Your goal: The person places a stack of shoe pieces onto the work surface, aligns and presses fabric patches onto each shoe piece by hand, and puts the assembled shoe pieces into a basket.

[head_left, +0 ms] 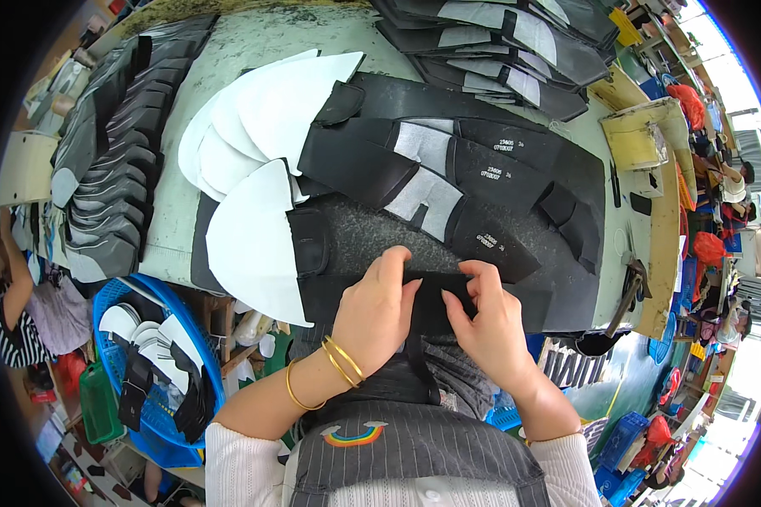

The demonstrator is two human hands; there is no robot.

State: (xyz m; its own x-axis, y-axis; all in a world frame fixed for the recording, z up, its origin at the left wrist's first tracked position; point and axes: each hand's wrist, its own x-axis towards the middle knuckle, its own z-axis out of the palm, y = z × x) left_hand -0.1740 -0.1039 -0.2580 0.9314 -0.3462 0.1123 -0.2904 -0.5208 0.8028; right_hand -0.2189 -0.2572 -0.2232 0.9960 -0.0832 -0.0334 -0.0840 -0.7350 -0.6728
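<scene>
Pressing a black fabric strip flat at the near edge of the pale green bench, just in front of the apron-clad torso. Left hand, wrist ringed with gold bangles, lying over the strip's left part with fingers curled down onto it; right hand pinching the strip's upper edge, fingers narrow and closed on the fabric. Resting under the strip, a dark grey speckled mat.

Fanning out beyond the hands, overlapping black cut pieces with grey patches and small white labels, and beside them to the left a spread of white curved pieces, one large white piece lying nearest the left hand. Stacking along the bench's left edge, a long row of dark grey and black pieces; piling at the far right corner, more black and grey pieces.

Sitting below the bench on the left, a blue plastic basket holding white curved pieces and black strips jumbled together. Standing further down, near the lower right rim, more blue crates, contents too small to tell. Perching at the bench's right end, a yellowish box-shaped holder, its contents unclear. Showing at the far left rim, another person's striped sleeve.
</scene>
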